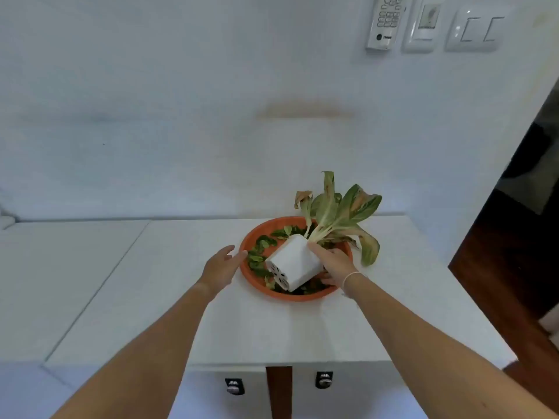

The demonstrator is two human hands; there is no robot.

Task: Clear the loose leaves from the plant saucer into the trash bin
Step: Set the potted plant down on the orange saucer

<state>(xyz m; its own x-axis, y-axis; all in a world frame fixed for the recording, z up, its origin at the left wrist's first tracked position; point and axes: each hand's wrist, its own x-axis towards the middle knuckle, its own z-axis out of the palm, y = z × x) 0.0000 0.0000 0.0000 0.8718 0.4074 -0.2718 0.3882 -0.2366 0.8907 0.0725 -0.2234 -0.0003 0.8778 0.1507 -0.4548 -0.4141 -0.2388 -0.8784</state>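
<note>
On white counter (pixel 272 328), pot (pixel 295 263) tipped, plant (pixel 335 213) up-right.

Soft, even daylight with a cool bluish cast fills the scene, and the pale painted wall (pixel 181 101) and glossy white tabletop (pixel 272 328) read bright without harsh glare. Shadows are faint; the darkest lies inside the round orange plastic saucer (pixel 252 281) beneath the tilted white plastic pot (pixel 298 261). The whole frame is slightly soft, perhaps from motion. Wide-angle distortion bends the table's edges and stretches the forearms at the bottom corners. The dark wooden doorway (pixel 520 237) on the right is underexposed.
</note>
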